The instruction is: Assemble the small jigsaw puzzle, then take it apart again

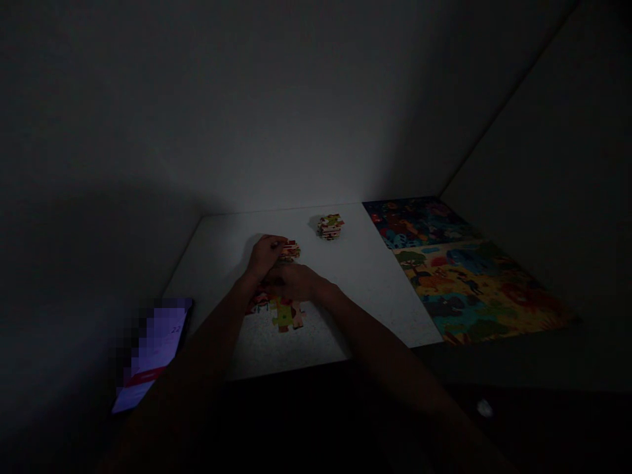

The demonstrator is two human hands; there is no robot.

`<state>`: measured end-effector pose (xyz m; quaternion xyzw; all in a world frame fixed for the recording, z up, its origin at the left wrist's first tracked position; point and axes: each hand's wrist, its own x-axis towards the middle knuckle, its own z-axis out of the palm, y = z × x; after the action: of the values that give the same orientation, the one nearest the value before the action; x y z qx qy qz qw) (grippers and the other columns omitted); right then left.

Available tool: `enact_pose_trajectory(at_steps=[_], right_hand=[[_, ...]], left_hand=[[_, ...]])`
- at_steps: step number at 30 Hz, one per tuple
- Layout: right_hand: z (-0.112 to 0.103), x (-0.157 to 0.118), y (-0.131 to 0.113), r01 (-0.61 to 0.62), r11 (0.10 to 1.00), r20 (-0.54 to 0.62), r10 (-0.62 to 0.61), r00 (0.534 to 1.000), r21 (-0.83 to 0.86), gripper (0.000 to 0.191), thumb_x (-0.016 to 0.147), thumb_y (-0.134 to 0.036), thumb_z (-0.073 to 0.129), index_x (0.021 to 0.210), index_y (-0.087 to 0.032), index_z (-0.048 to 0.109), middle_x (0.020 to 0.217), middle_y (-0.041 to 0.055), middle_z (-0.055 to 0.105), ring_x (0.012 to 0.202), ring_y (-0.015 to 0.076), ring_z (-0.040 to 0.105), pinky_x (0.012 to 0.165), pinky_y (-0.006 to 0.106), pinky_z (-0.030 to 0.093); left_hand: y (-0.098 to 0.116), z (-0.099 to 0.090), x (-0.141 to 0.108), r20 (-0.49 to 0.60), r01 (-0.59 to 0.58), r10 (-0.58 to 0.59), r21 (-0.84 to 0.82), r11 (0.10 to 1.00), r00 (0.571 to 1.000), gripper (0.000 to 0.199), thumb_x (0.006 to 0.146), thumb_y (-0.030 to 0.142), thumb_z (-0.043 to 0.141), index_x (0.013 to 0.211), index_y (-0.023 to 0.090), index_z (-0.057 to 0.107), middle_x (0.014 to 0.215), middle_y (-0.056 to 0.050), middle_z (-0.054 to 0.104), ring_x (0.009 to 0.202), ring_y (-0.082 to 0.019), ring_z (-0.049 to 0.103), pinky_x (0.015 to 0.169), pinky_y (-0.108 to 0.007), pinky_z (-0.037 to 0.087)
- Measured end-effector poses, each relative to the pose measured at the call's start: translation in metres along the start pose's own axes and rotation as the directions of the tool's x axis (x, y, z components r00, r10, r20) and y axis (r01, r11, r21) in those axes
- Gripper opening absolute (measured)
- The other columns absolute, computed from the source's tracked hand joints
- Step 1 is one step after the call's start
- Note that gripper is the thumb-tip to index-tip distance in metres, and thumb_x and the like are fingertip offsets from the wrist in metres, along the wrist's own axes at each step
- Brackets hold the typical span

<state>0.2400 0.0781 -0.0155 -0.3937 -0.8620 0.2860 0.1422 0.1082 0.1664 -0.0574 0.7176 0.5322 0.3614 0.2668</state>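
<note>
Head view: white desk in a dim corner against a grey wall — left hand curled onto stacked jigsaw pieces, right hand beside it, grasp hidden.

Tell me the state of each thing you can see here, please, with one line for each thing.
left hand: curled, against the small stack of puzzle pieces
right hand: curled, above the group of puzzle pieces
second stack of puzzle pieces: piled, no hand touching
two picture sheets: flat, end to end
phone: screen lit, blurred
</note>
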Motion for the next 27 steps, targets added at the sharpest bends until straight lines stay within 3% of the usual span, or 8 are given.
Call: enact_pose_trajectory(at_steps=[10,16,19,23,27], right_hand=[[0.002,0.002,0.004,0.014,0.999,-0.001,-0.014,1.0,0.051,0.02,0.092,-0.026,0.058,0.099,-0.013,0.071,0.095,0.0061,0.07,0.08,0.0135,0.059,0.065,0.022,0.038],[-0.002,0.0,0.013,0.071,0.979,0.0,-0.072,0.997,0.193,0.015,0.088,-0.015,0.057,0.095,-0.012,0.07,0.095,0.0048,0.071,0.081,0.0135,0.06,0.071,0.022,0.043],[-0.01,-0.007,0.014,-0.006,0.975,0.007,0.004,1.0,0.223,0.016,0.089,-0.016,0.057,0.097,-0.012,0.07,0.093,0.004,0.071,0.078,0.0125,0.061,0.069,0.022,0.044],[-0.017,-0.02,0.021,-0.159,0.957,0.007,0.162,0.987,0.241,0.016,0.088,-0.019,0.059,0.097,-0.014,0.07,0.082,0.0021,0.07,0.068,0.0115,0.061,0.063,0.021,0.046],[-0.012,-0.035,0.041,-0.144,0.942,-0.06,0.169,0.984,0.302,0.012,0.086,-0.026,0.064,0.092,-0.017,0.071,0.087,0.0039,0.071,0.075,0.0149,0.066,0.07,0.026,0.05]], left_hand=[[-0.001,-0.001,-0.003,0.06,0.012,-0.01,-0.042,0.999,0.998,0.022,0.08,0.024,0.058,0.095,0.019,0.073,0.106,-0.006,0.073,0.102,-0.021,0.066,0.097,-0.034,0.05],[0.008,-0.013,-0.011,0.032,0.028,-0.027,-0.036,0.999,0.999,0.028,0.085,0.029,0.054,0.104,0.019,0.071,0.112,-0.007,0.072,0.104,-0.022,0.066,0.097,-0.035,0.05],[0.009,-0.027,-0.032,-0.017,0.035,-0.035,-0.012,0.999,0.999,0.031,0.088,0.029,0.048,0.108,0.019,0.07,0.117,-0.007,0.07,0.109,-0.022,0.063,0.1,-0.036,0.048],[0.005,-0.046,-0.079,-0.037,0.023,-0.021,0.07,0.997,0.999,0.032,0.088,0.028,0.047,0.107,0.02,0.071,0.114,-0.007,0.069,0.105,-0.022,0.065,0.097,-0.036,0.05],[-0.001,-0.057,-0.117,-0.075,-0.084,0.105,0.243,0.966,0.992,0.036,0.089,0.019,0.04,0.109,0.021,0.07,0.111,-0.006,0.07,0.108,-0.023,0.062,0.101,-0.041,0.047]])
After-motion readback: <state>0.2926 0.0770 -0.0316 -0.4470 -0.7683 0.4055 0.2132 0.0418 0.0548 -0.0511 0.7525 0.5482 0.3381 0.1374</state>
